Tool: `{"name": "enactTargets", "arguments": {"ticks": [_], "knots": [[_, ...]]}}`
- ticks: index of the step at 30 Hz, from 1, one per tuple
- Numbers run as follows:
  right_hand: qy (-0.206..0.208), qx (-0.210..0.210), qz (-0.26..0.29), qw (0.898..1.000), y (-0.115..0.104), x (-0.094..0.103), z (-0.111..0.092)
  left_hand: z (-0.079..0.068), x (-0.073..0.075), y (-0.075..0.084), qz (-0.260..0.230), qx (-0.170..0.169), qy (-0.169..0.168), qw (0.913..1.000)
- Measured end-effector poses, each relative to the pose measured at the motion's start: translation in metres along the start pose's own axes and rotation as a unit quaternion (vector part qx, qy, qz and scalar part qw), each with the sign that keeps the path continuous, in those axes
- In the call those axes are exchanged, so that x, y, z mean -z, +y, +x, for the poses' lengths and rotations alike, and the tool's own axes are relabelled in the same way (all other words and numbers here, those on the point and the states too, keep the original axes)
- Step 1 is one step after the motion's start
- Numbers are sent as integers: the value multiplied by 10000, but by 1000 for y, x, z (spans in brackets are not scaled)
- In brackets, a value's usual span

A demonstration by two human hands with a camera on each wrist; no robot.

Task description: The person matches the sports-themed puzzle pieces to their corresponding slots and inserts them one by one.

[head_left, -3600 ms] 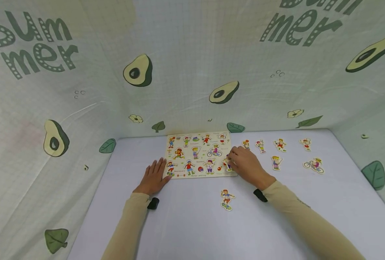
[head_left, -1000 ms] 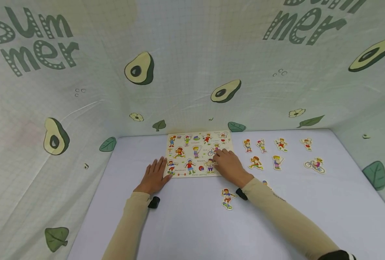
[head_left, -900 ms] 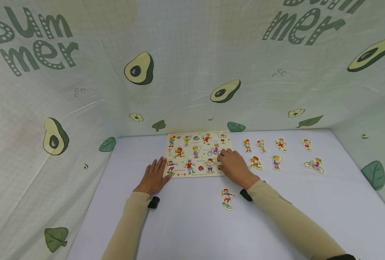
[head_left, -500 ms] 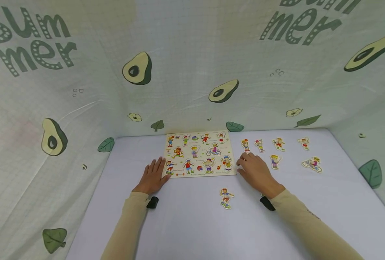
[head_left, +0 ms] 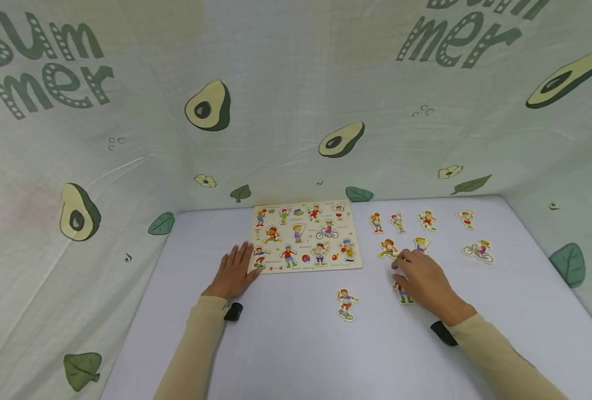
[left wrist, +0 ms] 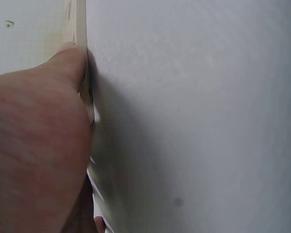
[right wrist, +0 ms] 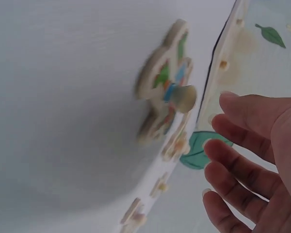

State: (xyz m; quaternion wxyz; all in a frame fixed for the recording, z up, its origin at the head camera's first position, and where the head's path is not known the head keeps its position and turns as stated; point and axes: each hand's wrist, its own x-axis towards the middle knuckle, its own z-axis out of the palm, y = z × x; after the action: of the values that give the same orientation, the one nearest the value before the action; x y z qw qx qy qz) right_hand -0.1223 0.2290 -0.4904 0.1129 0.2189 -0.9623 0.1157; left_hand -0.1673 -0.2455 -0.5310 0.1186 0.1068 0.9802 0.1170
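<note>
A wooden peg puzzle board point(head_left: 288, 265) printed with sports figures lies on the table in the head view. My left hand point(head_left: 230, 273) lies at its near left corner with straight fingers, the thumb point(left wrist: 70, 60) touching the edge. Two knobbed pieces, a batter point(head_left: 320, 254) and a ball player point(head_left: 347, 251), sit in its near right part. My right hand point(head_left: 423, 280) hovers over a puzzle piece with green boots point(head_left: 406, 297), hiding its top. The right wrist view shows loosely bent fingers point(right wrist: 242, 170) apart from that piece's round knob point(right wrist: 184, 98).
A skateboarder piece point(head_left: 346, 305) lies in front of the board. Right of the board are a runner point(head_left: 388, 248), a piece with a stick point(head_left: 421, 244), a cyclist point(head_left: 478, 251) and a back row including a footballer point(head_left: 427, 220). A patterned cloth point(head_left: 276, 111) hangs behind.
My right hand has left the board's near right corner and moved right and nearer. The batter piece now sits in the board, unlike in the earliest frame. My left hand has stayed still.
</note>
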Motion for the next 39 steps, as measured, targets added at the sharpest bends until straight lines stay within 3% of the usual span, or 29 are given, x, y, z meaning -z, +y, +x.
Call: {"name": "enactTargets", "arguments": {"ticks": [10, 19, 26, 39], "knots": [[-37, 100, 166, 9998, 8, -1, -28, -3, 5, 5, -53, 60, -110, 9999], [6, 213, 199, 9996, 8, -2, -35, -7, 11, 13, -77, 163, -147, 9997], [148, 449, 52, 9989, 8, -3, -32, -4, 3, 5, -78, 30, -14, 10000], [354, 552, 138, 9978, -7, 1, -1, -4, 5, 6, -133, 60, -56, 9999]]}}
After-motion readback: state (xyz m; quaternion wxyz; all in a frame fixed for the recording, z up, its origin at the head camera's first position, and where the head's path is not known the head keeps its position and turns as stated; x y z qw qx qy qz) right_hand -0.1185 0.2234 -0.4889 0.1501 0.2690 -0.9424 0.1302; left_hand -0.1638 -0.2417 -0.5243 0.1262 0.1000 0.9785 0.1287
